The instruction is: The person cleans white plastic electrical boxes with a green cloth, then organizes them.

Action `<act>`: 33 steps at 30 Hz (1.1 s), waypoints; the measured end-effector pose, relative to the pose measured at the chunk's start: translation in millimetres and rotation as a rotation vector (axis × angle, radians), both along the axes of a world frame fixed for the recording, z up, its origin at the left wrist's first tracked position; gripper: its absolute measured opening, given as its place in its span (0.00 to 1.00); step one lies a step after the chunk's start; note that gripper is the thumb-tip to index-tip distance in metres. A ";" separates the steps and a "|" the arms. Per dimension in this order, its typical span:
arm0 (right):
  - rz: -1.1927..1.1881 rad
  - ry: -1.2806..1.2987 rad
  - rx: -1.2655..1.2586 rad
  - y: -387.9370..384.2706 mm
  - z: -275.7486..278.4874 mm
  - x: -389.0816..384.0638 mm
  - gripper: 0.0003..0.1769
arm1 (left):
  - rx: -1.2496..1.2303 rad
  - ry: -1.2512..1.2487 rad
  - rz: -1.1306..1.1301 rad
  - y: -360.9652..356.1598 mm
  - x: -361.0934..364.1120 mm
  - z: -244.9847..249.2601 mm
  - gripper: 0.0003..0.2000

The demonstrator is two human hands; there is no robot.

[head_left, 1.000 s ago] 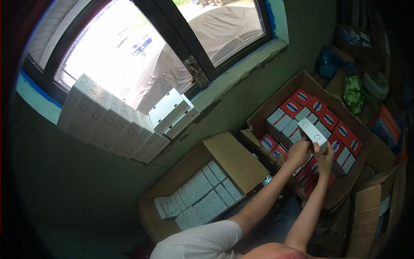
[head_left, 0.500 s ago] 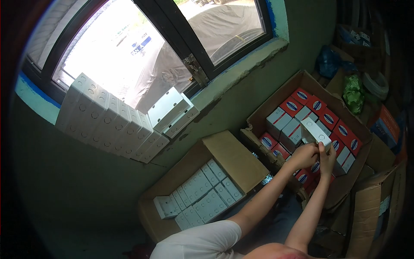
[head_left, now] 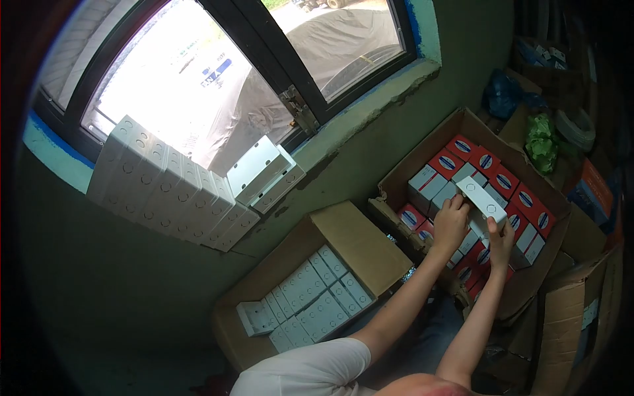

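A white plastic electrical box (head_left: 483, 197), with round knockouts along its side, is held up over a carton of red and white packs. My right hand (head_left: 500, 241) grips its near end, the thumb and fingers on either side. At its left end is my left hand (head_left: 452, 228), fingers curled against the box; part of their contact is hidden. Below my hands lie several small red and white packs (head_left: 504, 181), each with a blue oval label, inside the open carton (head_left: 429, 150).
Left of my arms, a second open carton (head_left: 360, 245) holds rows of similar white boxes (head_left: 300, 285). More white boxes (head_left: 172, 188) stand in a row on the windowsill (head_left: 370, 105). Torn cardboard (head_left: 561, 330) and a green plastic bag (head_left: 541, 144) lie on the right.
My left hand has moved from beside my right hand, at the box's near end, up and left to its other end. My right hand keeps hold of the box.
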State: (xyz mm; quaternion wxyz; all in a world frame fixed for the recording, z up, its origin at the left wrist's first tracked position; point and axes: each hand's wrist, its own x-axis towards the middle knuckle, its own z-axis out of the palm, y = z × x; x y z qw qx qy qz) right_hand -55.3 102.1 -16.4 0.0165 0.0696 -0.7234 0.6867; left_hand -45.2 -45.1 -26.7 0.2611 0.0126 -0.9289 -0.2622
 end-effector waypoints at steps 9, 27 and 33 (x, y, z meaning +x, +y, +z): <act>-0.096 -0.011 -0.053 1.8 -10.1 -1.4 0.30 | 0.199 -0.246 -0.115 8.7 2.2 2.0 0.07; -0.249 -0.038 0.078 5.4 -12.1 -4.9 0.34 | -0.036 -0.163 -0.088 26.1 1.5 -29.2 0.15; -0.463 -0.074 0.010 -6.8 -6.8 -7.6 0.40 | 0.043 -0.015 -0.012 24.9 4.3 -10.7 0.11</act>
